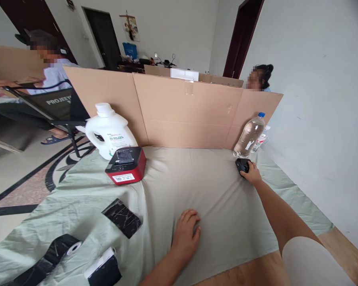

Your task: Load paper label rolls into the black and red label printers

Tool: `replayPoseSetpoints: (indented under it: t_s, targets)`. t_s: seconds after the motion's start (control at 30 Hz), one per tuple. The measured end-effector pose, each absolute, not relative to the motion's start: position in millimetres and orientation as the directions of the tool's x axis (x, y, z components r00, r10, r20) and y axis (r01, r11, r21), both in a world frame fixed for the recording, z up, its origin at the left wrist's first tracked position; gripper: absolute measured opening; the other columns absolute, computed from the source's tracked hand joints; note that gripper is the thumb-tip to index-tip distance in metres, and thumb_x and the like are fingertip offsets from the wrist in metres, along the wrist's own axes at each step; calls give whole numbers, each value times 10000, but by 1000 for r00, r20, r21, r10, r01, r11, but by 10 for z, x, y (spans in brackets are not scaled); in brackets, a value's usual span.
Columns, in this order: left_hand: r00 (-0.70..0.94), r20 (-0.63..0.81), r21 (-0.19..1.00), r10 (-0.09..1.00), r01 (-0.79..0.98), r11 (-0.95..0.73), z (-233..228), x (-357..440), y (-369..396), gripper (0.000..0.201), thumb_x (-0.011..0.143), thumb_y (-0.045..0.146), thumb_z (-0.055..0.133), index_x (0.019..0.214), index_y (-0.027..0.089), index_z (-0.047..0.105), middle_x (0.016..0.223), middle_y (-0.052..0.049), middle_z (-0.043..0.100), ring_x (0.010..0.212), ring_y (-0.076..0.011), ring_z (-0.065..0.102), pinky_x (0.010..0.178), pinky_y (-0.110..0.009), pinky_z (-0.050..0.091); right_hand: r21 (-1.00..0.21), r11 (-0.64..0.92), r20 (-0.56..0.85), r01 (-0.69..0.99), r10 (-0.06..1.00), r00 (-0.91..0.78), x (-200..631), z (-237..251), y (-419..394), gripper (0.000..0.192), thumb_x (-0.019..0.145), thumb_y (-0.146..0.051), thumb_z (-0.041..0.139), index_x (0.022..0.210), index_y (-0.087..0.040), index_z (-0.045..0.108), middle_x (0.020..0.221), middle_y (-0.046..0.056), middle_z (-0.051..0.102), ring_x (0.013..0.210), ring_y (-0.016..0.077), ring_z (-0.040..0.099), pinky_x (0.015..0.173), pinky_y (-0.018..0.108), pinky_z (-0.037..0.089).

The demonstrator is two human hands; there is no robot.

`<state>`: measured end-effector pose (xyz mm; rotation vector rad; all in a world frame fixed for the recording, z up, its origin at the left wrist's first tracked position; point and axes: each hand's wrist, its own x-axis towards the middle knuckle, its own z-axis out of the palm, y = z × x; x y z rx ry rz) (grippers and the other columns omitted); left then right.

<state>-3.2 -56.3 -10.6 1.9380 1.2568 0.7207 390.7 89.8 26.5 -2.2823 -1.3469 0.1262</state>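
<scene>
My right hand (253, 174) reaches to the far right of the table, its thumb and fingers around a small black box-shaped device (242, 165). Just behind that device stands a large clear bottle with a blue cap (250, 137). My left hand (186, 234) lies palm down on the pale green cloth (217, 206), fingers loosely spread with nothing in them. To its left is a flat black sheet with a marble-like pattern (123, 217). Beyond the sheet sits a red box-shaped device with a black top (128, 165).
A white jug (110, 131) stands behind the red device, against a cardboard screen (185, 111). Front left lie a black marbled roll (56, 252) and a black-and-white roll (104, 268). A smaller bottle (260, 140) is at right. Two people sit beyond.
</scene>
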Motion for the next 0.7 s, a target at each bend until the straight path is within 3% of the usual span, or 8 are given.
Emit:
replayPoseSetpoints:
  t_s: [0.13, 0.23, 0.33, 0.4, 0.43, 0.5, 0.63, 0.7]
  targets:
    - [587, -111, 680, 802, 633, -369, -5, -64, -871, 596, 774, 280, 625, 1364, 290, 543, 1589, -90, 281, 1488, -386, 106, 1158, -676, 64, -339, -459, 178, 821, 826, 535, 3686, 297, 943, 748, 702, -375, 642, 1374, -121, 434, 1546, 255, 229, 1406, 449, 256, 1081, 622, 249]
    - [757, -133, 711, 640, 523, -471, -11, -220, -1128, 540, 753, 323, 696, 1285, 361, 618, 1561, -65, 339, 1469, -453, 49, 1091, -758, -29, -191, -366, 269, 911, 873, 407, 3264, 375, 1152, 659, 754, -339, 615, 1353, -107, 468, 1573, 240, 197, 1454, 439, 138, 1108, 634, 177]
    - [902, -48, 836, 428, 271, -477, 80, -576, -1053, 293, 817, 275, 632, 1076, 371, 728, 1300, -35, 647, 1348, -401, 435, 1107, -658, 245, -314, -56, 253, 948, 957, 140, 2570, 419, 1464, 566, 761, -371, 617, 1277, -148, 554, 1506, 208, 368, 1427, 402, 254, 1121, 606, 219]
    - [886, 19, 923, 463, 163, -349, 245, -940, -727, 252, 795, 311, 659, 1033, 335, 735, 1062, -25, 744, 1008, -294, 684, 950, -470, 495, -483, 194, 255, 854, 964, -75, 1972, 392, 1624, 556, 725, -412, 661, 1228, -183, 600, 1422, 185, 484, 1369, 385, 368, 1122, 594, 264]
    - [767, 28, 947, 642, 185, -262, 346, -1147, -493, 226, 806, 324, 640, 1009, 299, 737, 959, -25, 753, 857, -251, 704, 841, -404, 543, -522, 280, 257, 806, 952, -164, 1651, 362, 1675, 562, 709, -438, 680, 1218, -211, 611, 1387, 156, 528, 1336, 364, 425, 1118, 572, 305]
    - [178, 126, 970, 976, 186, -159, 537, -1575, 50, 149, 778, 352, 654, 801, 218, 716, 841, -47, 726, 802, -233, 674, 806, -365, 540, -554, 378, 250, 742, 925, -285, 1004, 286, 1719, 612, 668, -468, 725, 1228, -248, 611, 1362, 103, 568, 1288, 316, 501, 1096, 499, 386]
    - [-469, 58, 998, 882, 38, -45, 691, -2259, 1005, 214, 842, 362, 598, 959, 186, 629, 1002, -88, 676, 1089, -238, 583, 1013, -387, 427, -751, 385, 178, 537, 901, -396, -103, 187, 1666, 772, 692, -471, 723, 1385, -235, 478, 1430, 115, 517, 1297, 303, 511, 1048, 488, 442]
    - [-570, -46, 997, 820, -74, 4, 666, -2415, 1268, 222, 841, 346, 612, 989, 180, 604, 1042, -93, 667, 1149, -242, 554, 1023, -384, 415, -819, 368, 198, 440, 902, -384, -471, 197, 1627, 821, 671, -448, 752, 1395, -191, 464, 1388, 149, 551, 1243, 318, 553, 1002, 497, 472]
